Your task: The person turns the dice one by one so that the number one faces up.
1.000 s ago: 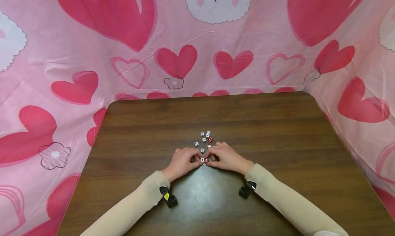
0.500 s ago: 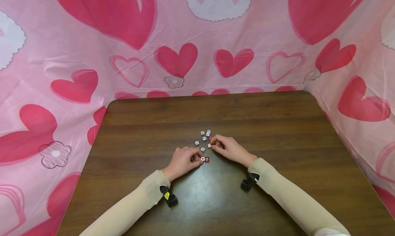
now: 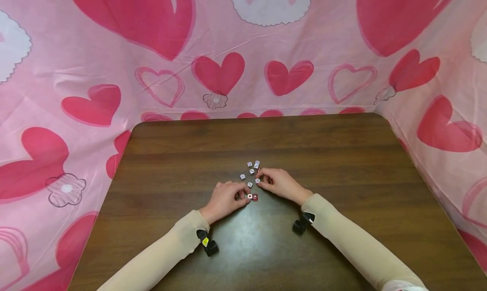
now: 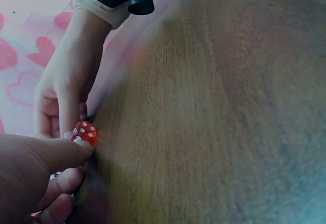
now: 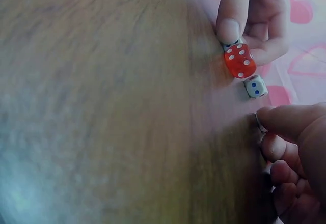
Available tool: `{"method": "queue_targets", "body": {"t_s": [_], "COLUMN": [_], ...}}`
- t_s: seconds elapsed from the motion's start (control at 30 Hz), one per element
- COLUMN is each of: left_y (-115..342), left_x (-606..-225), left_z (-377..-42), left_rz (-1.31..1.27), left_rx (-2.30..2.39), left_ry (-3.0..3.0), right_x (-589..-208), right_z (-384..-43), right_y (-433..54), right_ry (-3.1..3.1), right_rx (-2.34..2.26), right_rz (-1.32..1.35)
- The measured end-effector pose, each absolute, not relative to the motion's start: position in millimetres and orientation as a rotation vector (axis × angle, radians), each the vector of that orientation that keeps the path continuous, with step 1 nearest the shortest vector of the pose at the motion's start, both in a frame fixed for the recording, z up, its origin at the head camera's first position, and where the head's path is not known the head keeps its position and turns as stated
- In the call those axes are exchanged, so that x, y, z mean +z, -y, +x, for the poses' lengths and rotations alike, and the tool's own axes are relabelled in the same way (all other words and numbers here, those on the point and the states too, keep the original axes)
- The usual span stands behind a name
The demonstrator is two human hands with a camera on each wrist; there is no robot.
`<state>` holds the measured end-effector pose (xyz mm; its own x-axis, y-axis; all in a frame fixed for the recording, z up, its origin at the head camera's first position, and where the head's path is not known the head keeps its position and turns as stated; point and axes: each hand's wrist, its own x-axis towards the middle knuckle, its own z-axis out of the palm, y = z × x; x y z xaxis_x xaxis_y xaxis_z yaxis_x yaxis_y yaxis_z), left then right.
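Between the thumb and fingers of my left hand (image 3: 227, 199) is a white die (image 3: 250, 196) with a red dot on top. Flush against it stands a translucent red die (image 3: 255, 197), its white dots plain in the right wrist view. Farther up the table, my right hand (image 3: 281, 182) pinches another white die (image 3: 257, 180); in the right wrist view my thumb (image 5: 285, 122) hides most of it. A white die with two blue dots (image 5: 255, 86) lies between the hands, apart from the red one. A second red die (image 3: 259, 169) is mostly covered by my right fingers.
Several loose white dice lie just beyond the hands, among them one to the left (image 3: 242, 177) and one at the back (image 3: 249, 164). They rest on a brown wooden table (image 3: 182, 151). A pink heart-patterned cloth (image 3: 163, 28) hangs behind and beside it.
My right hand has left the red die beside the left hand and moved up to a white die, which now shows a different face. My left hand has stayed in place.
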<state>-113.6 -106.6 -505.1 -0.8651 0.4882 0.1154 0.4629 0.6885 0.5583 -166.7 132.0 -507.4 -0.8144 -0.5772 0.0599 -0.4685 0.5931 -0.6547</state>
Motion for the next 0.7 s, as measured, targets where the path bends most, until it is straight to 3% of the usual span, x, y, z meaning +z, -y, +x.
{"method": "queue_targets", "body": {"t_s": [0.7], "left_y": [105.4], "left_x": [-504.3], "left_z": [-112.5], "left_rz": [0.807], "left_rx": [0.94], "left_ry": [-2.853], "right_x": [-508.3], "right_z": [-166.8], "right_y": [-135.1], "right_ry": [-2.642], "right_rx": [-1.03], "right_rz": [-0.886]}}
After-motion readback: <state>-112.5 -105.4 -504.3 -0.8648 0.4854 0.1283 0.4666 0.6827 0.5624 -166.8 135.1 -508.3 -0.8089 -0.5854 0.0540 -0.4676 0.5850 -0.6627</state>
